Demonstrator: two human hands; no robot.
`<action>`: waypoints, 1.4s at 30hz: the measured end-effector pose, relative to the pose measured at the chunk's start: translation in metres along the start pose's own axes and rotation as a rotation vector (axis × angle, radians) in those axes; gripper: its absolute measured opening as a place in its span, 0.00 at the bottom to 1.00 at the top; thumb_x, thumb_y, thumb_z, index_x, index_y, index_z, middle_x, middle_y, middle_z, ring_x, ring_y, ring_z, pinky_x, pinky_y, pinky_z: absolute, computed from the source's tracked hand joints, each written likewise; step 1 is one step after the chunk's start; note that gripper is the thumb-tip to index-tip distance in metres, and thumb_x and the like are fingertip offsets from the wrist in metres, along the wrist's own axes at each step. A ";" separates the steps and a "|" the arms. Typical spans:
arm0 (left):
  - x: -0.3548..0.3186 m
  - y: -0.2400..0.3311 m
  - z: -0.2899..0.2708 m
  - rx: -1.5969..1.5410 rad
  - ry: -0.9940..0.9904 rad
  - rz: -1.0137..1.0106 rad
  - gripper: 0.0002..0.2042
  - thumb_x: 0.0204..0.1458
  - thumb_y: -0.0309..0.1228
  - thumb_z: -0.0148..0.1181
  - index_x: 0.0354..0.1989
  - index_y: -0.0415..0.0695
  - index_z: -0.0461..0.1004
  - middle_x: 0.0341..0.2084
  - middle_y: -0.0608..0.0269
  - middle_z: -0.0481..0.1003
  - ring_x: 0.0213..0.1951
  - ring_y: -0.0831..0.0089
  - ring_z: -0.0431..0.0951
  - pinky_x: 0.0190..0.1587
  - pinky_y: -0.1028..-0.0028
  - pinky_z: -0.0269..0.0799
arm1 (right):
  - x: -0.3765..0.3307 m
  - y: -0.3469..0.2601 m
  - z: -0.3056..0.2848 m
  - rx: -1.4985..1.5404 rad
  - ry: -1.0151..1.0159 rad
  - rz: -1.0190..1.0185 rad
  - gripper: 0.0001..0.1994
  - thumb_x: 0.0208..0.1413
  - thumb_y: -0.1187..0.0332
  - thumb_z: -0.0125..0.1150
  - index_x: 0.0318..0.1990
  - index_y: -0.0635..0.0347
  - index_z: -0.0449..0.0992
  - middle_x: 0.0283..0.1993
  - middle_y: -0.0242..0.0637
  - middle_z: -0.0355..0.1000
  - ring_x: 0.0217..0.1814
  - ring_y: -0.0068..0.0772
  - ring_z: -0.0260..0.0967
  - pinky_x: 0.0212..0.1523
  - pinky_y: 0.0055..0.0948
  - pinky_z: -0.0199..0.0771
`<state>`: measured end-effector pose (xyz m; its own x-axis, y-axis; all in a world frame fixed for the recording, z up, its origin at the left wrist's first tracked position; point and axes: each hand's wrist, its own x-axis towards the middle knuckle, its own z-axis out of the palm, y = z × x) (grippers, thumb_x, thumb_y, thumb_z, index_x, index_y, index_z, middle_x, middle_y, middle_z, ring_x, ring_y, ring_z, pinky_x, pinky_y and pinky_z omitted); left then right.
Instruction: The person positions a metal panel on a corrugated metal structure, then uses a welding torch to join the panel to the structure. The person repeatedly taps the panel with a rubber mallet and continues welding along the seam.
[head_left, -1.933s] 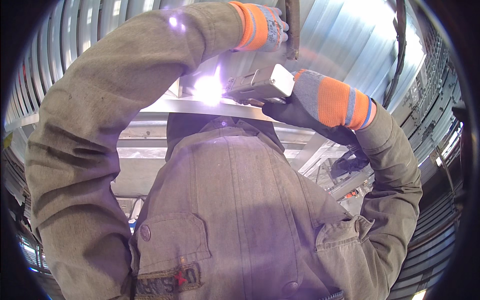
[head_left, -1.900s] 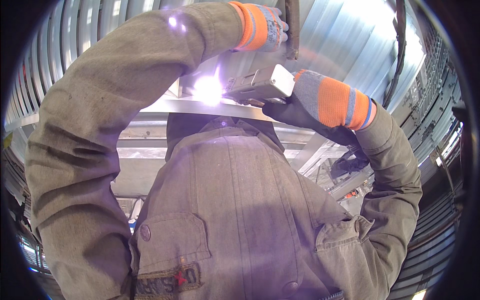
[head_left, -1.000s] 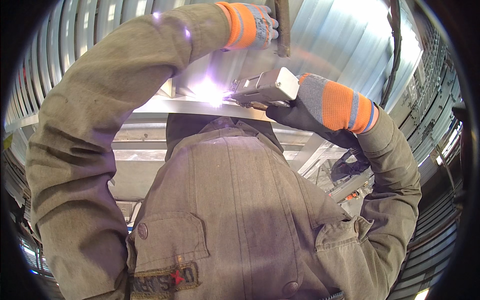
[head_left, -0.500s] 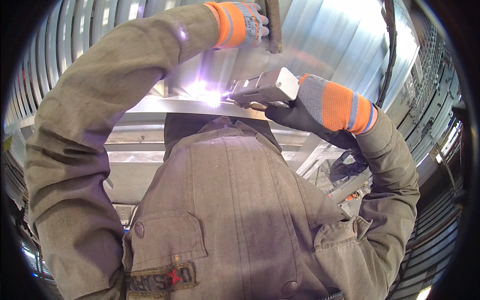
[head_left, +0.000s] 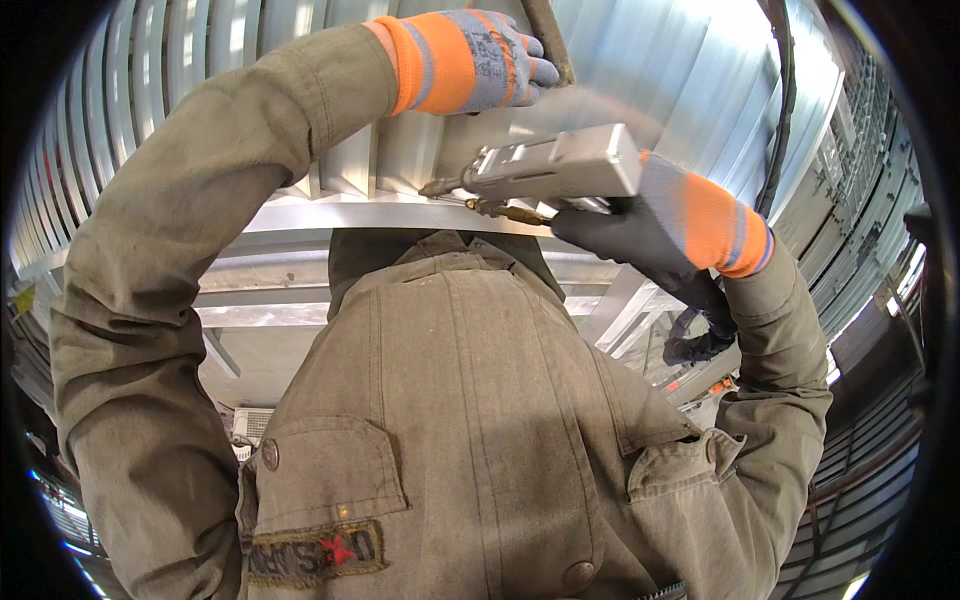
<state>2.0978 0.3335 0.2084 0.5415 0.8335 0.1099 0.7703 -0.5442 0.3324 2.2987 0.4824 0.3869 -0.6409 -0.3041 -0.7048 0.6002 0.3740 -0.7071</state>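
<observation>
Closest, noted a worn olive jacket point(head_left: 480, 420) of coarse cloth, with a round button and a stitched chest patch, both sleeves raised overhead. Just above the collar, found the right hand point(head_left: 640, 225) in a dark-palmed glove with an orange-and-grey cuff, clamped round the rear of a boxy grey metal welding gun point(head_left: 555, 165). Saw its thin brass tip point(head_left: 500, 210) lying along the top edge of a flat pale steel beam point(head_left: 300, 215), at or just off the surface; no spark showing. Higher up, recorded the left hand point(head_left: 480, 60), in a grey knit glove with an orange cuff, fingers curled shut on a dark rough rod point(head_left: 548, 40) that ran up out of view.

Judged the step in hand as setting the tip on the joint between the beam and the ribbed sheet point(head_left: 650, 70). Reckoned the next move called for a steady right wrist, the tip kept on the seam line, and the left grip used as a brace.

Beyond, logged shiny corrugated metal walling and a black cable point(head_left: 785, 100) hanging at the right.
</observation>
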 end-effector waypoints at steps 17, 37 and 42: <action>0.048 0.008 0.015 0.164 -0.400 -0.011 0.15 0.63 0.30 0.72 0.58 0.56 0.85 0.63 0.70 0.81 0.68 0.68 0.81 0.75 0.62 0.74 | -0.063 0.046 -0.012 0.299 0.101 0.338 0.24 0.72 0.60 0.73 0.66 0.68 0.80 0.44 0.33 0.81 0.35 0.21 0.77 0.35 0.28 0.81; 0.045 0.002 0.005 0.061 -0.281 -0.026 0.12 0.64 0.33 0.67 0.55 0.52 0.85 0.73 0.66 0.80 0.71 0.61 0.80 0.76 0.63 0.74 | -0.169 0.064 0.008 0.490 0.926 0.234 0.17 0.74 0.70 0.70 0.64 0.72 0.82 0.44 0.36 0.84 0.43 0.26 0.80 0.48 0.30 0.81; 0.052 0.013 0.013 0.218 -0.252 -0.016 0.07 0.63 0.32 0.66 0.46 0.56 0.86 0.58 0.66 0.82 0.63 0.63 0.81 0.76 0.56 0.74 | -0.105 0.133 -0.003 0.253 1.210 -0.018 0.22 0.74 0.66 0.73 0.70 0.65 0.78 0.37 0.38 0.82 0.33 0.32 0.79 0.35 0.37 0.80</action>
<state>2.1405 0.3687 0.2063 0.5740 0.8071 -0.1380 0.8186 -0.5615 0.1207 2.4442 0.5666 0.3668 -0.5994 0.7484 -0.2839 0.5765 0.1576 -0.8017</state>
